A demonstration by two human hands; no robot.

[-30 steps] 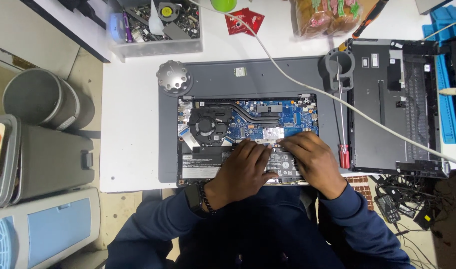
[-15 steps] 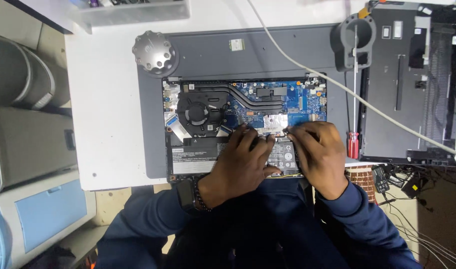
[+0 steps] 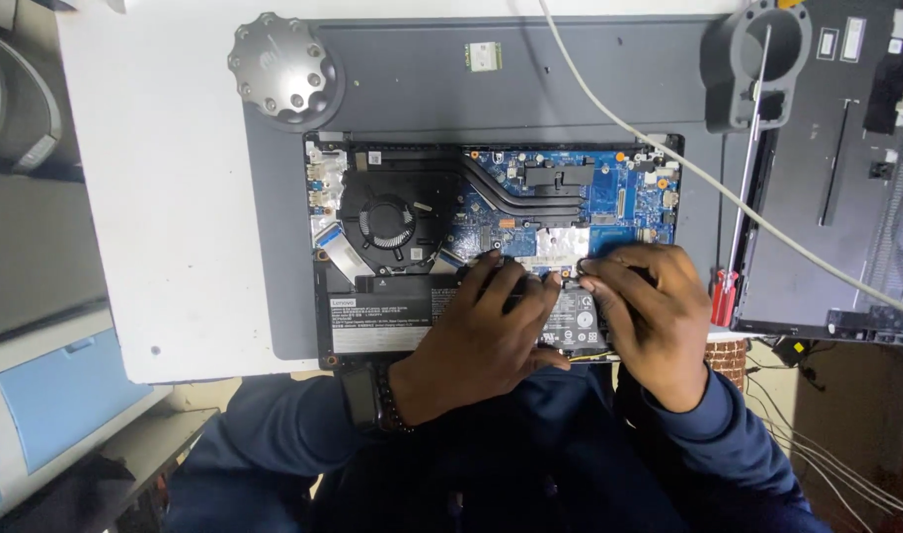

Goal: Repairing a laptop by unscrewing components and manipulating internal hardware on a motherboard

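Note:
An open laptop (image 3: 609, 188) lies bottom-up on a grey mat (image 3: 570, 89). Its black fan (image 3: 387, 222), blue board and black battery (image 3: 392, 318) are exposed. My left hand (image 3: 481, 341) rests on the battery's right part, with bent fingers hooked over its top edge. My right hand (image 3: 654, 316) is beside it, thumb and forefinger pinched at the small connector where the battery meets the board, below a silver shield (image 3: 560, 245). The fingertips of both hands nearly touch. What they pinch is hidden.
A round metal knob (image 3: 283, 67) sits on the mat's far left corner. A grey cable (image 3: 688, 170) runs diagonally over the laptop. A red-handled screwdriver (image 3: 725, 296), a grey ring tool (image 3: 757, 59) and a second dark laptop shell (image 3: 836, 197) lie to the right. Bins (image 3: 66, 385) stand left of the white table (image 3: 165, 197).
The view has closed in on the laptop. Both hands stay at the same spot on the battery's top edge, fingers only shifting slightly.

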